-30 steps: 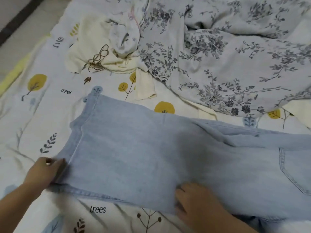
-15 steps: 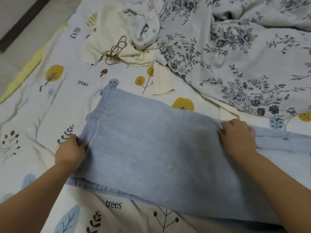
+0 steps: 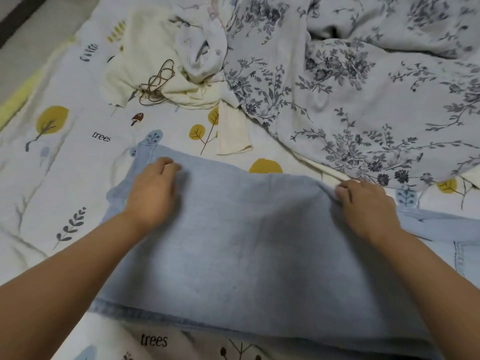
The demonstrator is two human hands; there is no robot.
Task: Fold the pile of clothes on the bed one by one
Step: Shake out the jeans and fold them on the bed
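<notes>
Here: right hand (image 3: 367, 203) fingers (image 3: 342, 192) curl, pinching far edge of jeans (image 3: 233, 242) at mid-leg, likely fold pivot. Left hand (image 3: 153, 196) fingers bent on cloth near hem; true grip or mere pressing, cannot tell. Jeans lie flat across bed (image 3: 52, 178), legs stacked. Beyond: cream garment (image 3: 145, 74), floral fabric (image 3: 350, 100) heaped, unfolded. No containers in view.
</notes>
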